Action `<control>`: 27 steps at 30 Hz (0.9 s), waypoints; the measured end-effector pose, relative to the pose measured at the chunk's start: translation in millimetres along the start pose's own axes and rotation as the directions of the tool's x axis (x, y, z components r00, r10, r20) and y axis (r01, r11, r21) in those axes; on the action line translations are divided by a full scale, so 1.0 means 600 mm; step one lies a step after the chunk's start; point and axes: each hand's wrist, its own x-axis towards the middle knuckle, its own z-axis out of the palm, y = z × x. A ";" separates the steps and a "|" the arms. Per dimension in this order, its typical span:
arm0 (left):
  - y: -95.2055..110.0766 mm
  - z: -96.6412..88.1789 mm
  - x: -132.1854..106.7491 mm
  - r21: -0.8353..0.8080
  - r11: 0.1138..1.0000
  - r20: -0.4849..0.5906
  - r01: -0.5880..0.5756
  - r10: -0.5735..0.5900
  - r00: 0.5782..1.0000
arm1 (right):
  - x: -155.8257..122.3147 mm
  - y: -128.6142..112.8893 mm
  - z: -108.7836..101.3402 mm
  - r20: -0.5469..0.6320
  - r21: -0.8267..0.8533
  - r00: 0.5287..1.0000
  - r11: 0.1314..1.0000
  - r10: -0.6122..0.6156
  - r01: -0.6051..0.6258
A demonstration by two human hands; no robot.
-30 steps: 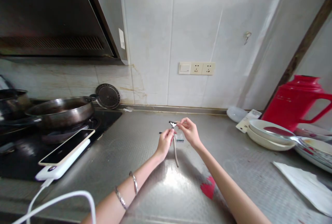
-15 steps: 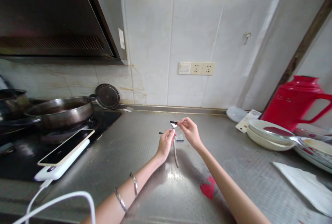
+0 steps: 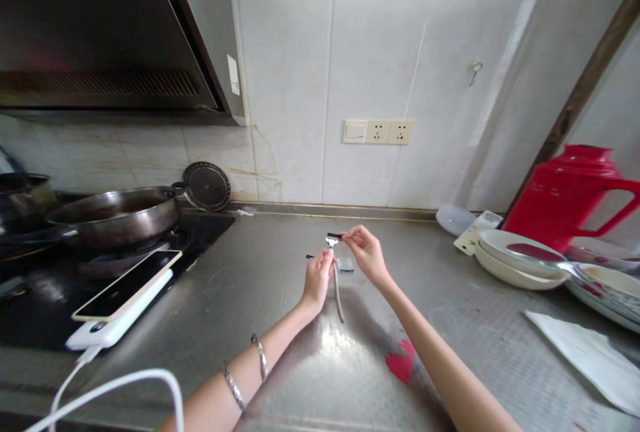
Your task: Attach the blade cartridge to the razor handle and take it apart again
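Strip (image 3: 334, 236), small + black, now sits flatter over the white head (image 3: 331, 243) than 1 sec ago, when it tilted against it, so we'd judge the two prob. aren't joined; R hand's (image 3: 364, 249) grip pinches its end, L hand's (image 3: 317, 280) pinches the stem (image 3: 331, 249) under the head. Clear case (image 3: 346, 265) lies btwn our hands on the surface (image 3: 270, 285), close enough to snag us; pan (image 3: 120, 229), phone (image 3: 127, 285) + red flask (image 3: 560, 199) stand well apart.
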 end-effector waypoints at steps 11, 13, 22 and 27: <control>-0.006 0.003 -0.008 -0.065 0.990 0.084 0.128 -0.122 0.989 | -0.001 -0.007 0.005 0.047 0.020 0.998 0.999 0.034 -0.035; -0.004 0.003 -0.007 -0.060 0.990 0.074 0.128 -0.124 0.990 | -0.002 -0.008 0.006 0.059 0.021 0.998 0.999 0.035 -0.037; -0.012 0.003 -0.006 -0.004 0.994 -0.002 0.111 -0.111 0.994 | -0.004 -0.005 0.009 0.087 0.023 0.995 0.999 0.038 -0.040; -0.016 0.001 -0.004 0.022 0.997 -0.013 0.079 -0.079 0.997 | -0.005 -0.008 0.010 0.084 -0.002 0.996 0.999 0.040 -0.040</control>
